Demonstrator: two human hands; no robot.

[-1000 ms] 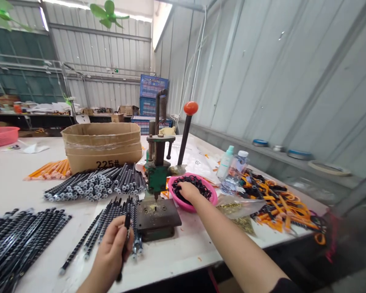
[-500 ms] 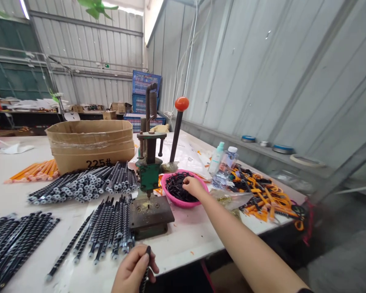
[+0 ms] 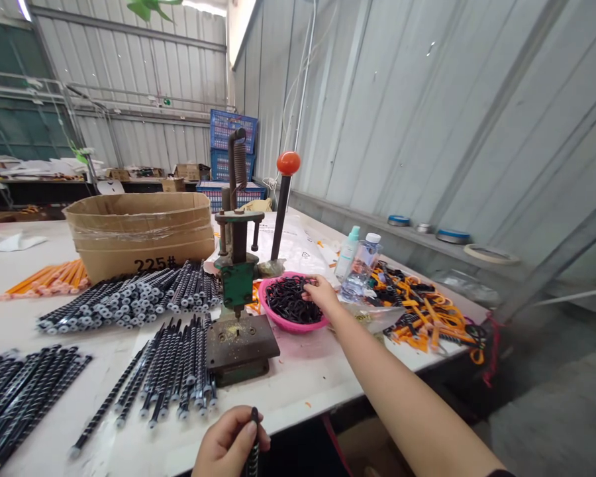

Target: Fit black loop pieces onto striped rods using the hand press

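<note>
Near the front table edge, my left hand (image 3: 228, 440) is closed around a black rod with a pale spiral stripe (image 3: 253, 447), its dark tip pointing up. My right hand (image 3: 322, 295) reaches into a pink basket (image 3: 293, 326) filled with black strap loops (image 3: 288, 298). Its fingers are bent together at the loops; what sits between them is too small to make out. Left of the basket stands a green hand press (image 3: 238, 281) with an orange-knobbed lever (image 3: 288, 163). Yellowish shavings lie on its metal base (image 3: 248, 351).
Striped rods lie in piles (image 3: 173, 371) left of the press. Behind them stand a cardboard box (image 3: 139, 232) and orange rods (image 3: 54, 278). Right of the basket are a spray bottle (image 3: 346, 255), a clear bottle (image 3: 361, 268) and tangled orange and black straps (image 3: 427, 311).
My right hand has drawn up slightly among the loops, its fingers showing more. My left hand has shifted a little right and down in view with the rod, while the whole view has shifted slightly.
</note>
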